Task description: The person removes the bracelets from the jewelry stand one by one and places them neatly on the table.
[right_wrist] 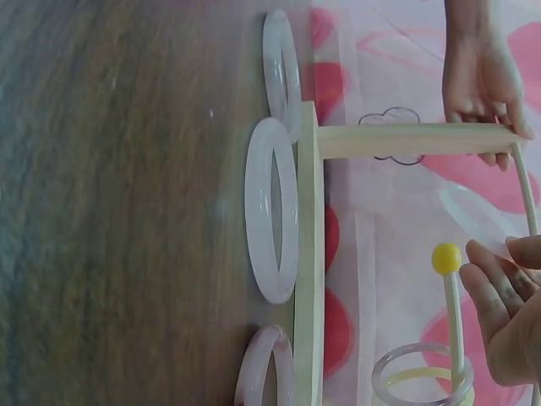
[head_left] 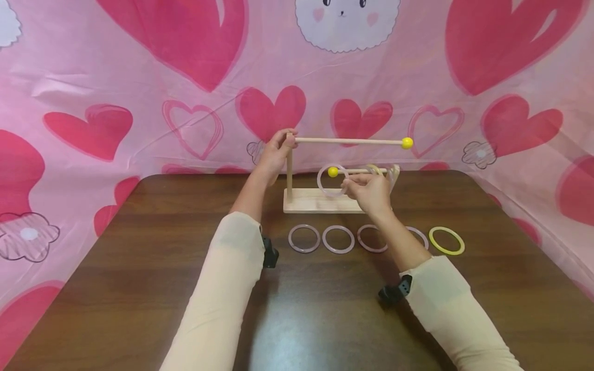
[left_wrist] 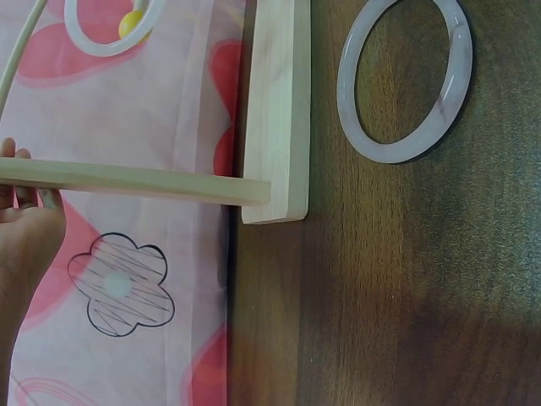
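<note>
A wooden rack [head_left: 320, 208] has one upright at each end and two rods tipped with yellow balls. At the top of its left upright [left_wrist: 152, 182], my left hand [head_left: 277, 154] grips the wood, fingers behind it and thumb in front. My right hand [head_left: 373, 196] pinches a pale, translucent ring [head_left: 319, 180] between thumb and fingers. In the head view that ring frames the ball [head_left: 333, 172] of the lower rod [head_left: 357, 171]; the right wrist view has it off to the side of the ball. A yellow ring [head_left: 376, 167] and a purplish ring [right_wrist: 380, 376] hang on the lower rod.
Several pale pinkish rings lie in a row before the rack, among them the leftmost ring [head_left: 290, 238]. A yellow ring [head_left: 431, 238] ends the row at right. The upper rod [head_left: 348, 141] juts rightward above my right hand. A pink heart-patterned cloth [head_left: 199, 67] hangs behind the brown table [head_left: 185, 257].
</note>
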Motion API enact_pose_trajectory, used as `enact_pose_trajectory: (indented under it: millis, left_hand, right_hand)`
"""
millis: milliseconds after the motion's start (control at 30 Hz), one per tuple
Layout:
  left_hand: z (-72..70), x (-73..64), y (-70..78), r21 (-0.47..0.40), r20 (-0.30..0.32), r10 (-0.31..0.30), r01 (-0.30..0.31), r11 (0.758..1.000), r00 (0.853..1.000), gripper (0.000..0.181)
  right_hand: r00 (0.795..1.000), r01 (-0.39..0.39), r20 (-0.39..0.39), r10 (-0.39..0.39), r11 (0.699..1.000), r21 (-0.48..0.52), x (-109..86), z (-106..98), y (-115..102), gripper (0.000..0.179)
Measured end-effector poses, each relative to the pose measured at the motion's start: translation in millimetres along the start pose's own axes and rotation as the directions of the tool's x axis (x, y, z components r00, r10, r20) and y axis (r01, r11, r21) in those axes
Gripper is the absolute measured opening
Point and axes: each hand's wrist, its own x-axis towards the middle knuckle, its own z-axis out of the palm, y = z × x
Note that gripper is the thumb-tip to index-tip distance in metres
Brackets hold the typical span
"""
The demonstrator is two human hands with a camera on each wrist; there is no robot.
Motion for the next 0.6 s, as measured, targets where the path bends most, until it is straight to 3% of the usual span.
enact_pose_trajectory:
  millis: [267,600]
  left_hand:
    - [1.6,-0.1,0.5,-0.024,-0.003,0.014,-0.015,1.0,1.0,0.036]
    - [1.9,-0.1,-0.7,-0.021,-0.008,0.018,-0.018,1.0,1.0,0.037]
  right_hand:
    - [0.993,-0.106,0.077,0.093,0.978,0.179,-5.4,1,-6,0.022]
    - [0.977,-0.167,0.166,0.13,0.96,0.226,-17.1,1,-13,0.025]
